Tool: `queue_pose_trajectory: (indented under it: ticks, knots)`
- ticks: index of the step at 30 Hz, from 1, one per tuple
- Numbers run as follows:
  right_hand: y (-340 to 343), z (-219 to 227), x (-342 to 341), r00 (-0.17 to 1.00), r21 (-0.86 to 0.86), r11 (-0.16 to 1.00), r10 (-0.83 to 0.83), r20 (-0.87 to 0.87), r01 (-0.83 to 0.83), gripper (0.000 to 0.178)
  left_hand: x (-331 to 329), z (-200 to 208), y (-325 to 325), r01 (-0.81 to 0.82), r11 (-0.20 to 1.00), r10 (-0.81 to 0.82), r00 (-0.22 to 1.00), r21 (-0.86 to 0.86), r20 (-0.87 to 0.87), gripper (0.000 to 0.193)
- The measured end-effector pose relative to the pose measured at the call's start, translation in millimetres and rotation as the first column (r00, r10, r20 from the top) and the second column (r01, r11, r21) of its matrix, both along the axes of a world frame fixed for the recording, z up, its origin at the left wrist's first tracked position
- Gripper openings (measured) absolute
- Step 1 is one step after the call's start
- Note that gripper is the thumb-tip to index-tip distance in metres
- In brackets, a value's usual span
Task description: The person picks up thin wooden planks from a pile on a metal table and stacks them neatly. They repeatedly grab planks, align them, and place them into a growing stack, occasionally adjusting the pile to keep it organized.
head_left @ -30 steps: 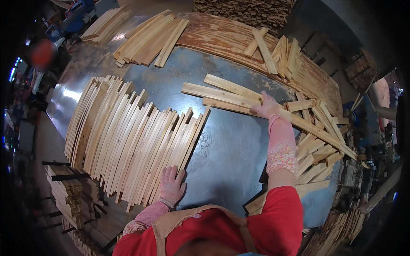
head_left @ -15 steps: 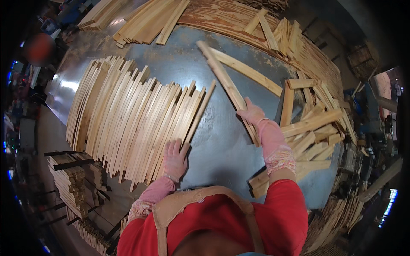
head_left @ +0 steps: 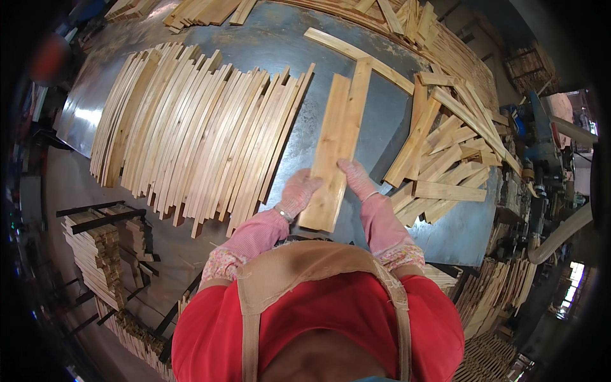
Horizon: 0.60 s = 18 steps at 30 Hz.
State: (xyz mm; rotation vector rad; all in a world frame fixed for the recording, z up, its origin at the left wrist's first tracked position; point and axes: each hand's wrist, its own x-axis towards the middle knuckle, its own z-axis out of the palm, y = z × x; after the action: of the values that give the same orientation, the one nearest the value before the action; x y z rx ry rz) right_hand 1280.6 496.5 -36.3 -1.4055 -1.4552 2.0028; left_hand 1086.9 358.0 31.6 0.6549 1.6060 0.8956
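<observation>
Two flat wooden boards (head_left: 328, 146) lie side by side in front of me, their lengths pointing away from my body. The right one reaches farther at the far end. On their left edge my left hand (head_left: 301, 191) is closed, thumb on top. My right hand (head_left: 356, 178) grips the right edge a little farther up. Left of them, a long row of narrow wooden strips (head_left: 203, 127) stands packed together on the metal table (head_left: 296, 137). Beyond the boards, a single strip (head_left: 363, 57) lies slantwise on the table.
At the right is a jumbled pile of short wooden pieces (head_left: 445, 153). More boards (head_left: 203, 13) lie along the far edge. Below left of the table, stacked wood (head_left: 95, 254) sits on a dark metal rack (head_left: 108, 216). Further wood stacks (head_left: 496, 293) stand at lower right.
My left hand has left the end of the strip row and joined my right hand on the boards. The held wood has swung round and come nearer. The view has shifted.
</observation>
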Motion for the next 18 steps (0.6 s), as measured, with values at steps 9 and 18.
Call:
queue_pose_trajectory:
  ticks: [9,18]
  knots:
    - [-52.4,93.3,-125.6,0.511,-0.007,0.621,0.653,0.559,-0.784,0.106,-51.2,-40.6,-91.7,0.268,0.957,-0.041,0.513,0.114,-0.857,0.043]
    - [49.2,44.7,-6.4,0.721,0.655,0.594,-0.173,0.671,-0.467,0.045,-50.2,-38.1,-90.2,0.235,0.971,-0.128,0.326,-0.05,-0.937,0.066]
